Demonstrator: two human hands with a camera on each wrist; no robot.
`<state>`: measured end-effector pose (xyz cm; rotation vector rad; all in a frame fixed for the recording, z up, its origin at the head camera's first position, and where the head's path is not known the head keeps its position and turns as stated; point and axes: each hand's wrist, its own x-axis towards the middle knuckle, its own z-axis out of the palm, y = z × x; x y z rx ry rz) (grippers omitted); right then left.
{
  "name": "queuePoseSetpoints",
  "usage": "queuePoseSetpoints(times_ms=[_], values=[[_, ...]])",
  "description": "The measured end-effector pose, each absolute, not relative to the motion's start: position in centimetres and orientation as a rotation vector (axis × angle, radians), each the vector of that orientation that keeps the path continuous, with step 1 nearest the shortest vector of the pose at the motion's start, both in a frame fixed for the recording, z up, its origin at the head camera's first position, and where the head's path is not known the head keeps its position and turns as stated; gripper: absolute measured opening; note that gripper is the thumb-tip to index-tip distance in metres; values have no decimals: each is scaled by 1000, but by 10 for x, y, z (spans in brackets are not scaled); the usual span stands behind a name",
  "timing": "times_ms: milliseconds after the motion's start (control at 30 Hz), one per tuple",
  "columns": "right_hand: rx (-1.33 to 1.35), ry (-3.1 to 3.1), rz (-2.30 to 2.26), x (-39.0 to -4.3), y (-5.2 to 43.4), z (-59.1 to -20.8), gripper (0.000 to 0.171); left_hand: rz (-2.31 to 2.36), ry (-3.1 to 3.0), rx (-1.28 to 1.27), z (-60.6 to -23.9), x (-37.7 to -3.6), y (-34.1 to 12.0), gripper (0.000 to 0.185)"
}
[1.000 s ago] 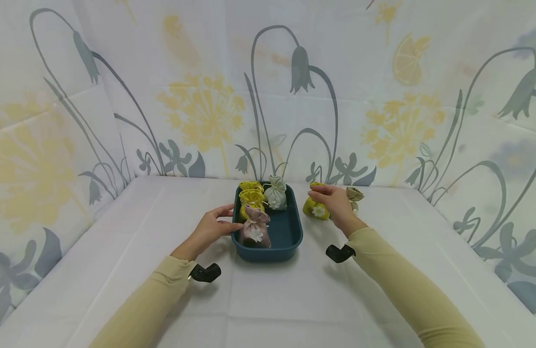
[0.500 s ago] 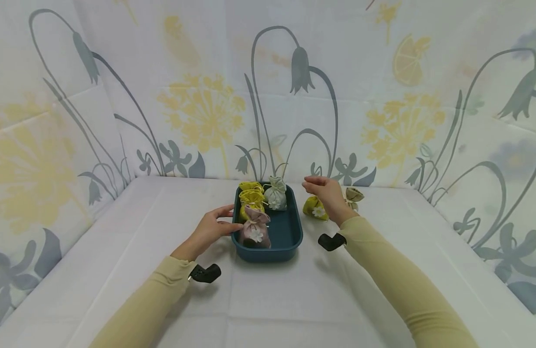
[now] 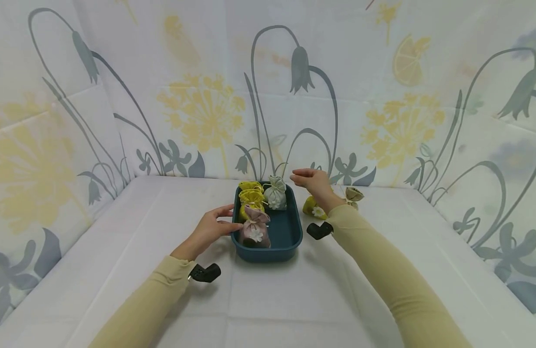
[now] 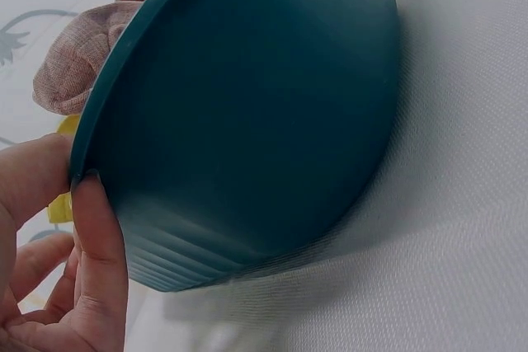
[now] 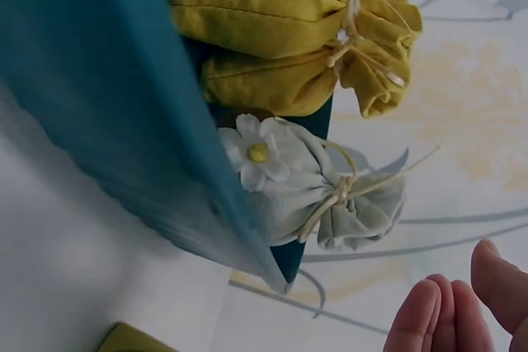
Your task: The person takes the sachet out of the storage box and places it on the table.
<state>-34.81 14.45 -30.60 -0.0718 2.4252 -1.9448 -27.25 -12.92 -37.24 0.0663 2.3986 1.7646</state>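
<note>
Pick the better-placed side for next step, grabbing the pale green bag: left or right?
Right, I'd say. The right grip is empty and close to the pale green bag. The left grip pinches the rim of the tray on the opposite side, so it probably suits steadying.

Bare left hand [image 3: 210, 224] grips, bare right hand [image 3: 313, 186] is lifted.
Both arms reach forward from the lower corners, covered in long, plain, beige-yellow cloth sleeves [image 3: 394, 280]. The left one slants inward, and the thumb and fingers of its hand make a firm pinch. The right one reaches farther forward; its hand holds the fingers [image 5: 445, 319] side by side, with the thumb [image 5: 499, 278] slightly apart from them.
</note>
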Motion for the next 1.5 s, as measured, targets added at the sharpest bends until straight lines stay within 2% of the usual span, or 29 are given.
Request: queuePoseSetpoints(times_ms=[333,833,1500], values=[[-68,2381,-1958,-362,127,-309,37,1768,2388,70,-374,-273,-130,73],[-52,2497,-1719,-374,118,-313,43,1782,2383,90,-372,-272,-131,71],[-60,2549,-1531,-375,116,-316,27,1778,2400,103,-371,-271,-131,71]])
